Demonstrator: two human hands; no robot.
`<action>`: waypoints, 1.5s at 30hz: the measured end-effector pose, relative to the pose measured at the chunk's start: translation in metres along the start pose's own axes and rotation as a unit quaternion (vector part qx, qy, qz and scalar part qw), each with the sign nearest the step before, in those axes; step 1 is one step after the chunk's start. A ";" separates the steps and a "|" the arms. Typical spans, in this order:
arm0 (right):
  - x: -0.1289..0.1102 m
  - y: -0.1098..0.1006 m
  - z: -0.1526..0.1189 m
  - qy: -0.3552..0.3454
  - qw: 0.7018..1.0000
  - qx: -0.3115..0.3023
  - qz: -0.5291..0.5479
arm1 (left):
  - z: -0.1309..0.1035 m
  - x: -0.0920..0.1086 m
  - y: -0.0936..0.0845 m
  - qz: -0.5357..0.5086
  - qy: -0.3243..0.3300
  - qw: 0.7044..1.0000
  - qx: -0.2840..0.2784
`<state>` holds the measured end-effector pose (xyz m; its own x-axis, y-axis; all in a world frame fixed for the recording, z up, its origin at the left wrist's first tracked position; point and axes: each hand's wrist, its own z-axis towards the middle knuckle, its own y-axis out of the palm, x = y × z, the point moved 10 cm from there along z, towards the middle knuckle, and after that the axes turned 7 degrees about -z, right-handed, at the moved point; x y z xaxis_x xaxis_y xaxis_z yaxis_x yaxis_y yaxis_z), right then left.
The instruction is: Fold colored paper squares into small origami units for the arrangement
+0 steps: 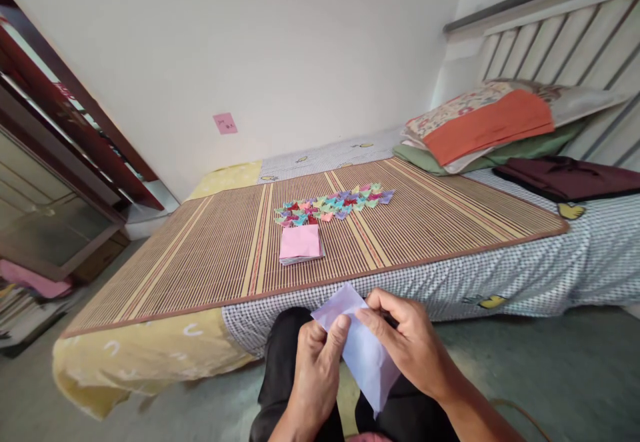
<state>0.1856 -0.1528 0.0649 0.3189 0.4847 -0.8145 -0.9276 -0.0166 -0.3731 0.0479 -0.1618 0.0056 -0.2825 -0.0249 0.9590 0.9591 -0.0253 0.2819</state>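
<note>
A sheet of lavender paper (367, 355), partly folded, is held above my lap between both hands. My left hand (320, 369) pinches its left side, the thumb lying on top. On the right edge, my right hand (413, 342) grips the paper between thumb and curled fingers. Beyond my hands, a stack of square paper (300, 243) with a pink sheet on top rests on the striped mat. Just behind that stack lie several small folded paper pieces (333, 205) in many colours, set out in rows.
The woven mat (220, 255) covers much of the bed, over a checked sheet (530, 262). Pillows (490, 125) and a dark maroon folded cloth (575, 179) lie at the right by the headboard. A pink note (225, 123) is on the wall. A cabinet (45, 195) stands at left.
</note>
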 end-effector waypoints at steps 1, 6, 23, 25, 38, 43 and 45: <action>0.000 -0.001 0.000 0.000 1.000 0.000 0.001 | 0.001 0.004 -0.004 0.008 0.012 1.000 0.011; 0.001 -0.009 -0.001 -0.005 1.000 0.020 -0.011 | 0.008 0.034 -0.043 0.006 0.104 0.988 0.112; 0.000 0.007 -0.001 0.020 0.998 -0.054 0.020 | -0.009 -0.003 0.017 -0.070 -0.067 0.993 -0.067; 0.000 0.010 0.000 0.043 0.994 -0.089 0.039 | -0.010 -0.003 0.016 -0.052 -0.066 0.993 -0.078; 0.022 -0.003 0.019 0.095 0.987 -0.064 0.112 | 0.000 -0.007 -0.002 -0.065 -0.058 0.996 -0.022; 0.023 0.006 0.006 0.103 0.977 -0.146 0.120 | 0.006 -0.001 -0.023 -0.094 -0.031 0.992 0.077; 0.022 0.009 0.001 0.108 0.977 -0.144 0.116 | 0.006 -0.003 -0.030 -0.087 -0.034 0.990 0.106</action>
<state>0.1840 -0.1412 0.0443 0.1692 0.2426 -0.9552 -0.8968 -0.3641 -0.2514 0.0198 -0.1548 -0.0055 -0.4480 0.0289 0.8936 0.8805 0.1877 0.4354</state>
